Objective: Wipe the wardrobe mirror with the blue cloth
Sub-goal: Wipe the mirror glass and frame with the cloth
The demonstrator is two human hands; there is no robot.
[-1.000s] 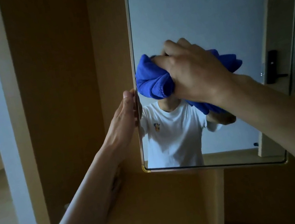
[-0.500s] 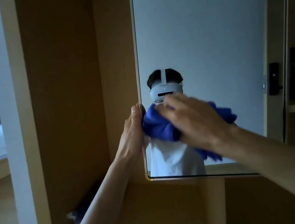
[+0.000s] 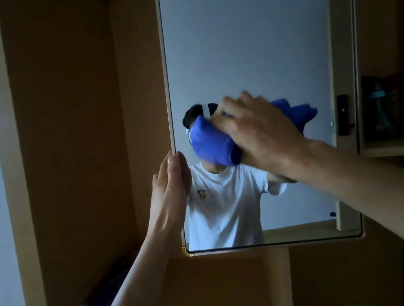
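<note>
Currently mid-wipe, lower half of mirror (image 3: 242, 37). Right hand (image 3: 260, 137) closed around bunched cloth (image 3: 210, 143), pressing it flat against glass just inside left edge, at about mid-height of visible pane. Loose tail of cloth trailing out to right behind knuckles. Left hand (image 3: 171, 182) wrapped around left edge of mirror, thumb on front face, fingers hidden behind; evidently bracing panel against wiping pressure.

Assessment of step in hand: wiping under way, not judged complete; whole upper glass and right-hand strip lying well apart from cloth.

Recommended for doing it well:
- Keep left-hand brace firm so panel does not swing under push.
- Spread cloth flatter under palm; tight wad gives small contact patch, likely streaks.
- Tuck in trailing tail, to avoid dragging lint across finished areas.
- Work in overlapping passes, edge to edge, top downward, finishing along bottom frame (image 3: 265, 244).
- Wipe last where left thumb rests; fingermark probable there.

Cleanliness of glass not determinable: light dim, no smears discernible.
</note>
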